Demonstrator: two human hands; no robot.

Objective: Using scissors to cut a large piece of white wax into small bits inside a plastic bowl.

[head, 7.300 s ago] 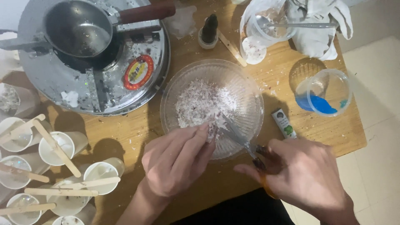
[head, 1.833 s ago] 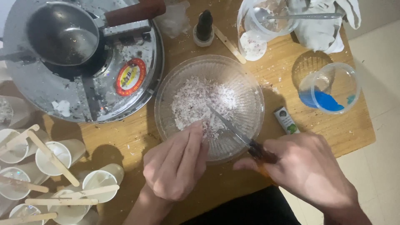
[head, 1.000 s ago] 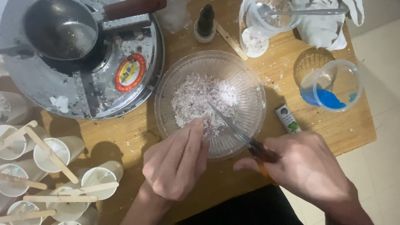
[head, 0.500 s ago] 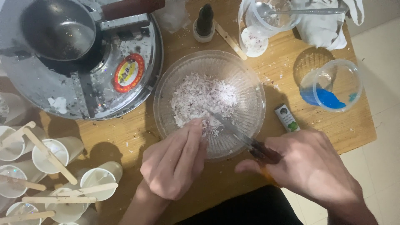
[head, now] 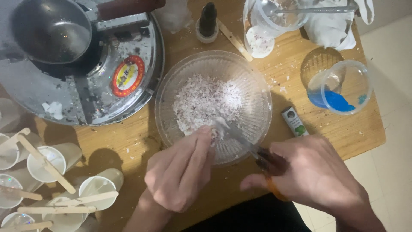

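Nearest me, my left hand (head: pixel 180 172) reaches over the near rim of the glass bowl (head: pixel 169 86), fingers (head: pixel 201 146) pressed together on a white lump, and my right hand (head: pixel 309 176) is clenched around a dark-handled knife (head: pixel 253 150) whose blade lies in the white shavings (head: pixel 206 103). Left of the bowl I see white cups (head: pixel 64 157) with wooden sticks. Right of it lie a small green tube (head: pixel 294 121) and a cup with blue liquid (head: pixel 339 88). Beyond the bowl on the desk (head: pixel 356 133) are a metal tray (head: pixel 128 94) bearing a saucepan (head: pixel 51 30), and a dark dropper bottle (head: pixel 208 19).

Bowl (head: pixel 257 92) centre, stove (head: pixel 86 86) left, cups (head: pixel 56 159) before it.
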